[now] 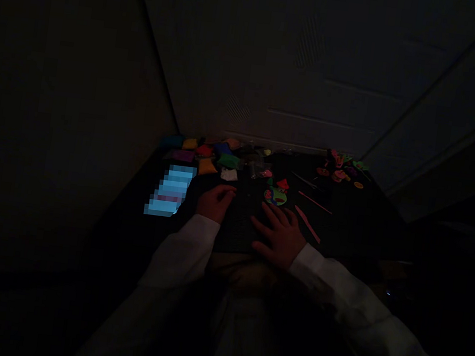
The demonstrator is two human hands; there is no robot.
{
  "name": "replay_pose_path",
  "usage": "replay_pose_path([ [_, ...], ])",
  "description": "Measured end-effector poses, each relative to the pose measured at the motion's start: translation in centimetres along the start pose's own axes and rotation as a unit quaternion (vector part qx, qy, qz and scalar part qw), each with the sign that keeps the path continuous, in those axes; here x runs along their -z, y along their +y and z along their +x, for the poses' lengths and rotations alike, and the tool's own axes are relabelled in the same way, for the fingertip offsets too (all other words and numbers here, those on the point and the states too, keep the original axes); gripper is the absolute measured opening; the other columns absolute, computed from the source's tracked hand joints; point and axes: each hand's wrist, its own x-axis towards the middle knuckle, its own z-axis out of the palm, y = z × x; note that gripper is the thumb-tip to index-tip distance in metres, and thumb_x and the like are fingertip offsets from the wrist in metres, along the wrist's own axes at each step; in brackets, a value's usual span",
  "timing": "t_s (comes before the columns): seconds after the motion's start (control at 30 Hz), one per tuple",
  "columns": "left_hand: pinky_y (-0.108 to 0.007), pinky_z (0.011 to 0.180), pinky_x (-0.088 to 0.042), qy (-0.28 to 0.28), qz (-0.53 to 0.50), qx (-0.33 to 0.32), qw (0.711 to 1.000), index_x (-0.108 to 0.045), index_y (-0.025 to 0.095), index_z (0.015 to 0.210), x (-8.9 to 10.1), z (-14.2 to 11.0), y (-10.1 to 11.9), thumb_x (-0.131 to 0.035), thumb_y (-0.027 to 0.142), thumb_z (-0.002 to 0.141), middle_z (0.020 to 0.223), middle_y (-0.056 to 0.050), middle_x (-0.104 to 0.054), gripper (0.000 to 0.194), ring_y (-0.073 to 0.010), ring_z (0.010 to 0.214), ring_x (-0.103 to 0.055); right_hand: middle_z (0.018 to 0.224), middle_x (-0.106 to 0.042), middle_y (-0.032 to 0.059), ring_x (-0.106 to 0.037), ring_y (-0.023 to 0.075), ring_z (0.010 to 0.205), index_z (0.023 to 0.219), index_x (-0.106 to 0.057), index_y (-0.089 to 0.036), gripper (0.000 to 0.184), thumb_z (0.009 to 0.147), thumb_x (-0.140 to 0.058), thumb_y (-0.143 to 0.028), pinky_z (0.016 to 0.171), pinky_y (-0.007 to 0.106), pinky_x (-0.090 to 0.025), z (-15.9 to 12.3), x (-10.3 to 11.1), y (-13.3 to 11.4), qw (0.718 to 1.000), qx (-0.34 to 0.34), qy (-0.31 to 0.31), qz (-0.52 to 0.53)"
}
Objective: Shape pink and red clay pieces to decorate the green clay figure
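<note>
In dim light, my right hand point(281, 235) lies with its fingers spread on the dark table, holding nothing. Its fingertips are close to a small round green clay piece point(279, 197) with blue, red and brown parts. A tiny red-topped figure point(282, 184) and a small green cone point(270, 181) stand at that piece's far edge. To the left, my left hand point(216, 202) is closed, thumb and fingers together; whatever they may hold is hidden. A pink modelling knife point(307, 224) and a thin pink stick point(314, 202) rest to the right of my right hand.
A lit screen point(170, 190), blurred out, lies left of my left hand. Several coloured clay packets, among them an orange one point(208, 166) and a green one point(228, 160), line the back left. Scissors point(305, 181) and colourful clay pieces point(340, 175) lie at the back right, before a wall point(254, 76).
</note>
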Motion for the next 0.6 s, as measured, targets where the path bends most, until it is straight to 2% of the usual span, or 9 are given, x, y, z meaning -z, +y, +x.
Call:
replay_pose_path([
  [0.07,-0.026,0.067,-0.045,0.0,-0.001,-0.002,1.0,-0.061,0.018,0.084,-0.02,0.0,-0.01,-0.048,0.033,0.071,0.078,-0.003,-0.065,0.024,-0.015,0.072,-0.059,0.139,-0.011,0.0072,-0.012,0.0273,0.124,0.126,-0.033,-0.03,0.058,0.077,-0.026,-0.061,0.094,0.049,-0.01,0.03,0.03,0.06,1.0,0.017,-0.001,0.002],
  [0.23,-0.027,0.067,-0.045,-0.001,0.004,-0.005,1.0,-0.062,0.017,0.083,0.0,-0.11,0.03,-0.048,0.033,0.07,0.077,-0.004,-0.065,0.025,-0.0158,0.071,-0.059,0.14,-0.009,0.0071,-0.012,0.028,0.125,0.125,-0.036,-0.03,0.055,0.079,-0.025,-0.059,0.094,0.05,-0.011,0.03,-0.09,0.53,1.0,-0.015,0.012,-0.011],
  [0.4,-0.027,0.069,-0.045,-0.002,0.008,-0.006,1.0,-0.062,0.018,0.084,0.02,-0.12,-0.09,-0.048,0.033,0.071,0.078,-0.003,-0.065,0.024,-0.0159,0.074,-0.059,0.14,-0.008,0.0072,-0.011,0.0275,0.125,0.127,-0.032,-0.03,0.059,0.077,-0.025,-0.062,0.094,0.05,-0.01,-0.14,-0.09,0.49,0.999,0.039,0.002,-0.006],
  [0.53,-0.025,0.067,-0.045,-0.003,0.007,-0.007,1.0,-0.062,0.018,0.083,-0.04,-0.07,-0.16,-0.047,0.034,0.071,0.077,-0.003,-0.065,0.025,-0.015,0.072,-0.059,0.14,-0.006,0.0071,-0.013,0.0293,0.124,0.125,-0.035,-0.029,0.057,0.078,-0.027,-0.059,0.094,0.05,-0.011,0.05,0.07,0.84,1.0,0.003,0.005,-0.015],
  [0.6,-0.025,0.066,-0.045,-0.003,0.01,-0.006,1.0,-0.062,0.019,0.083,-0.04,-0.07,-0.09,-0.047,0.034,0.071,0.076,-0.002,-0.065,0.024,-0.0149,0.071,-0.059,0.14,-0.007,0.0075,-0.012,0.0291,0.124,0.125,-0.035,-0.028,0.058,0.078,-0.026,-0.06,0.094,0.05,-0.011,-0.01,0.02,0.72,1.0,0.01,0.003,-0.012],
])
